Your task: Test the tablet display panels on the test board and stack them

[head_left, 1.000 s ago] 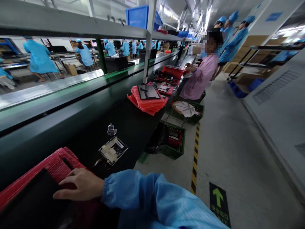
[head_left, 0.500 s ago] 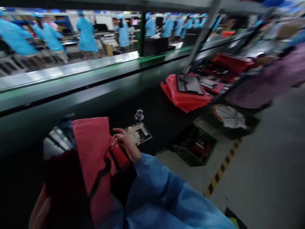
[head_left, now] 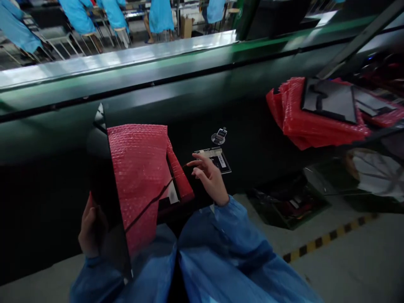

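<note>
My left hand [head_left: 90, 229] grips the left edge of a dark, glossy flat panel [head_left: 104, 176], which stands tilted up. A sheet of red bubble wrap [head_left: 139, 168] lies against the panel's right side. Across it runs a thin dark strip [head_left: 151, 204], whose upper end comes close to my right fingertips; whether they touch is unclear. My right hand [head_left: 210, 176] hovers with fingers apart, beside a folded red bubble-wrap edge [head_left: 179, 176]. Under and behind that hand lies a flat square plate with a white label [head_left: 222, 160]. A small clear disc-like piece [head_left: 219, 136] sits just beyond.
Stacked red bubble-wrap bags [head_left: 293, 113] with a dark panel [head_left: 330, 101] on top lie to the right. Green bins [head_left: 311, 212] stand on the floor below, by a yellow-black floor stripe [head_left: 331, 237]. A green-edged rail [head_left: 189, 71] runs behind; people in blue coats sit beyond.
The view has swung left and down, so the surroundings shift right. My right hand has moved away from the red wrap and its fingers have spread. The panel now stands more edge-on.
</note>
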`<move>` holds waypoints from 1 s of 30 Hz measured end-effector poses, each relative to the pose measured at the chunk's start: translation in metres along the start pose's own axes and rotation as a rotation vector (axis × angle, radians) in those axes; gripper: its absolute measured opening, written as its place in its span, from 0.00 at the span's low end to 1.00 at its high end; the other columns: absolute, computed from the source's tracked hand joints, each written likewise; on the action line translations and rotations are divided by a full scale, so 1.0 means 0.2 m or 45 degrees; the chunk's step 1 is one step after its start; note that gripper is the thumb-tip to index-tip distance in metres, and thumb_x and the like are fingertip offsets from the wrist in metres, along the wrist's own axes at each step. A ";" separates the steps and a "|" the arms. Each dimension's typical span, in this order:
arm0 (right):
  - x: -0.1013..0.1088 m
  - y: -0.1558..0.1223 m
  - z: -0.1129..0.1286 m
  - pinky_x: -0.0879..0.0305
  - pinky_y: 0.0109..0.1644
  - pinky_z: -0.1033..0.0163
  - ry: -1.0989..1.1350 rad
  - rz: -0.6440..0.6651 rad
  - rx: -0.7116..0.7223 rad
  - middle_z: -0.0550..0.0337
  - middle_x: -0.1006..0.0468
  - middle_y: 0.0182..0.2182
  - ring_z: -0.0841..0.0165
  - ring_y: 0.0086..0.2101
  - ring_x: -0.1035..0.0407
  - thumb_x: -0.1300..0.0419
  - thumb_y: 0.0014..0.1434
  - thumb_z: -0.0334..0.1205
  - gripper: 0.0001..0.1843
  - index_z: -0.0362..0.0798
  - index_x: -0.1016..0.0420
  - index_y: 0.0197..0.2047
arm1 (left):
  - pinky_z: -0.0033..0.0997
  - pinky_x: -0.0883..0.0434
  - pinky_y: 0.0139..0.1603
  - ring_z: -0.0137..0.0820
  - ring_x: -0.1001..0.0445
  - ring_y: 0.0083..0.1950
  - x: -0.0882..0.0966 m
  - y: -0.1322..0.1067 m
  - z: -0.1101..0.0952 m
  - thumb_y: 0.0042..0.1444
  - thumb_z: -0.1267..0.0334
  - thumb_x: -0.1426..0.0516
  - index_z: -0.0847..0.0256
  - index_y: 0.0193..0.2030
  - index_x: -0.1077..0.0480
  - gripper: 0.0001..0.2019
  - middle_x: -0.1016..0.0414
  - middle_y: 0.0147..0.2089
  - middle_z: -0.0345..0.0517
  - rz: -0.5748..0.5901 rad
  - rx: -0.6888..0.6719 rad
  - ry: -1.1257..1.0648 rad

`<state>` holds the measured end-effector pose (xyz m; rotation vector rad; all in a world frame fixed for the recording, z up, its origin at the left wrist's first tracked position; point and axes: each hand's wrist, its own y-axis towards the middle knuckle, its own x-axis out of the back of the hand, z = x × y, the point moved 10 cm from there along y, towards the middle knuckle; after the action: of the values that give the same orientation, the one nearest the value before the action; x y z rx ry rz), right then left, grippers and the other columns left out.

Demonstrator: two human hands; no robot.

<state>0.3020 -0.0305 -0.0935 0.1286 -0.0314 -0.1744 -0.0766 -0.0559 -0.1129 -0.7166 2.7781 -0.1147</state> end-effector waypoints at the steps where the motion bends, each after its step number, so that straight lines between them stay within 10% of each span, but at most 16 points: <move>1: 0.04 0.01 0.01 0.30 0.38 0.60 -0.132 -0.024 0.036 0.55 0.21 0.44 0.68 0.32 0.29 0.44 0.60 0.40 0.22 0.50 0.32 0.58 | 0.14 0.27 0.47 0.28 0.27 0.56 -0.02 -0.02 -0.02 0.44 0.57 0.34 0.50 0.51 0.23 0.23 0.21 0.50 0.32 -0.001 0.013 -0.016; 7: -0.13 0.04 0.17 0.44 0.65 0.45 -0.716 0.403 0.544 0.52 0.30 0.60 0.55 0.59 0.40 0.37 0.55 0.38 0.25 0.49 0.29 0.57 | 0.18 0.24 0.46 0.28 0.23 0.49 -0.14 -0.11 -0.08 0.51 0.65 0.39 0.51 0.47 0.21 0.16 0.19 0.45 0.34 -0.028 0.058 -0.111; 12: -0.40 0.03 0.19 0.40 0.61 0.50 -0.682 0.779 0.684 0.54 0.24 0.51 0.58 0.53 0.36 0.37 0.57 0.35 0.23 0.49 0.29 0.57 | 0.18 0.25 0.46 0.28 0.22 0.48 -0.15 -0.10 -0.03 0.57 0.67 0.42 0.56 0.50 0.22 0.14 0.19 0.47 0.38 -0.080 0.098 -0.161; 18: -0.50 0.13 0.12 0.40 0.59 0.52 -0.800 0.802 0.687 0.46 0.29 0.55 0.57 0.55 0.35 0.34 0.57 0.35 0.23 0.44 0.27 0.56 | 0.27 0.25 0.54 0.37 0.26 0.57 -0.17 -0.06 0.04 0.59 0.65 0.41 0.60 0.57 0.26 0.18 0.23 0.56 0.45 0.056 0.164 -0.145; 23: -0.47 0.20 0.10 0.37 0.46 0.61 -0.626 0.795 0.558 0.58 0.22 0.36 0.67 0.38 0.29 0.38 0.63 0.36 0.06 0.46 0.22 0.43 | 0.26 0.25 0.54 0.39 0.27 0.60 -0.09 0.00 0.10 0.54 0.63 0.37 0.59 0.54 0.24 0.19 0.22 0.53 0.45 -0.044 0.180 -0.033; 30: -0.20 0.25 0.12 0.37 0.43 0.61 -0.598 0.483 0.421 0.60 0.25 0.32 0.66 0.36 0.34 0.42 0.63 0.37 0.04 0.48 0.26 0.38 | 0.36 0.24 0.54 0.44 0.26 0.57 -0.25 0.06 0.15 0.50 0.56 0.33 0.55 0.62 0.31 0.31 0.23 0.55 0.45 0.225 0.278 0.200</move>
<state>0.2705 0.0213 -0.0633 0.4056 -0.5507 0.1852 -0.0327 -0.0214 -0.1315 -0.4228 2.8999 -0.4487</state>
